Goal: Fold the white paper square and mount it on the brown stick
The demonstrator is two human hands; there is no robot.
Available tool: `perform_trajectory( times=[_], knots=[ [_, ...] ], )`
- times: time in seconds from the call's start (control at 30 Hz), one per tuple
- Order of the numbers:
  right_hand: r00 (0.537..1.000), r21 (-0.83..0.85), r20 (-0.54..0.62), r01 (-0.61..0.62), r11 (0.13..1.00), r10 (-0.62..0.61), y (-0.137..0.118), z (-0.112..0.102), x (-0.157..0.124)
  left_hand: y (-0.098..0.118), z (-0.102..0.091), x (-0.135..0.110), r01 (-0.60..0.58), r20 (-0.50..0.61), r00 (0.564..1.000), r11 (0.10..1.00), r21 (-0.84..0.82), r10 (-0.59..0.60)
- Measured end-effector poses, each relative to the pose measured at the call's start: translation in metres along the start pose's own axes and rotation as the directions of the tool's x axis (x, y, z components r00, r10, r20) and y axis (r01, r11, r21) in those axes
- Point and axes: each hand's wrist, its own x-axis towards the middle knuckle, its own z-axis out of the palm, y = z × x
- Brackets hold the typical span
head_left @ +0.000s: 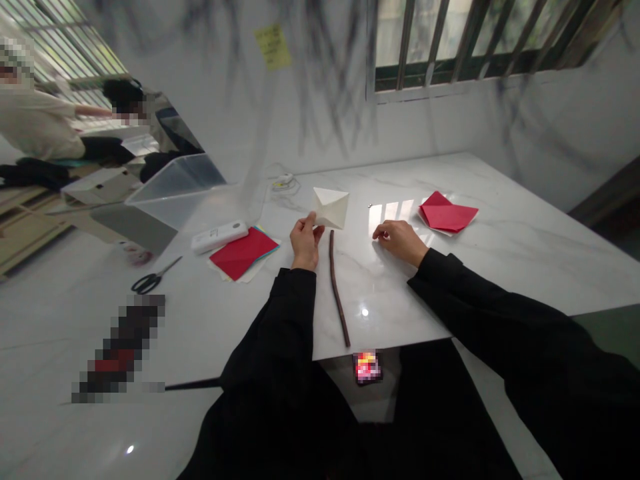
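My left hand (305, 241) pinches a folded cream paper (333, 209) by its lower left corner, thumb on top. Crossing folds give the paper the look of a small envelope. Just below it a thin brown stick (336, 283) lies lengthwise on the white table (380, 293), close to my left wrist. Over the table to the right is my right hand (399, 240), its fingers curled together; whether anything tiny is between them is hidden. It is apart from the paper. Farther right lie folded red papers (447, 215) with a pale edge underneath.
On the left are stacked coloured sheets (243, 253), a white oblong device (220, 237) and black-handled scissors (155, 277). A clear plastic box (200, 190) stands behind them. A thin cable (285, 181) lies by the wall. Two other people (40, 123) are at the far left.
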Motion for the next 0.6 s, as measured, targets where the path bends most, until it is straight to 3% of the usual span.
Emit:
perform_trajectory(
  times=[0.2,0.37,0.47,0.6],
  knots=[
    [0.988,0.09,-0.12,-0.081,0.993,0.092,0.023,0.02,0.042,-0.005,0.001,0.0,0.009,0.056,0.998,0.998,0.065,-0.013],
    [0.962,0.16,-0.208,-0.148,0.976,0.18,0.028,0.029,0.068,-0.01,-0.001,0.001,-0.037,0.064,0.998,0.989,0.141,0.028],
    [0.943,0.211,-0.281,-0.12,0.97,0.177,0.017,0.026,0.07,-0.012,-0.003,0.0,-0.1,0.049,0.995,0.975,0.199,0.092],
    [0.899,0.394,-0.398,-0.013,0.919,0.184,-0.02,0.02,0.055,-0.012,-0.004,-0.001,-0.205,0.057,0.979,0.931,0.302,0.197]
  ],
)
